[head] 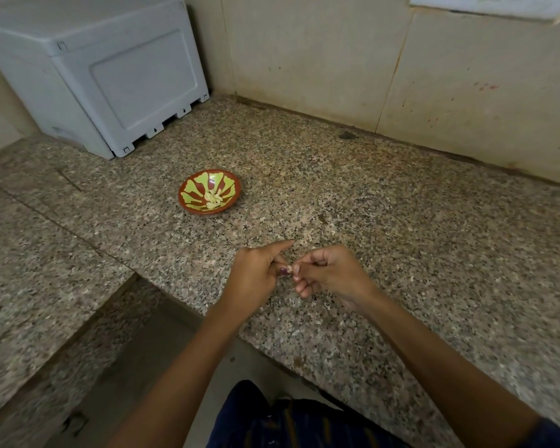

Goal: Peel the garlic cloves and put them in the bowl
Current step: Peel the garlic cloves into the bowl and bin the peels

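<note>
A: Head view, what do the fingers [296, 270] hold?

B: A garlic clove [287, 270], pinched between the two hands just above the near edge of the tabletop [401, 221]. The left hand [256, 273] grips it with curled fingers, index finger pointing far and right; the right hand [330, 274] pinches at its skin with narrow fingertips. The clove is too small to give its long axis.

A: Where do the finished cloves lie?

B: In the red and green bowl [188, 202], where several pale peeled cloves [213, 198] rest at the bottom.

A: Which way is the bowl from the fingers?

B: Far and left, well apart. The left hand is nearer to it, so the drop would likely fall to that hand.

A: Anything else?

B: A grey box [110, 76] at the far left, against the wall.
</note>
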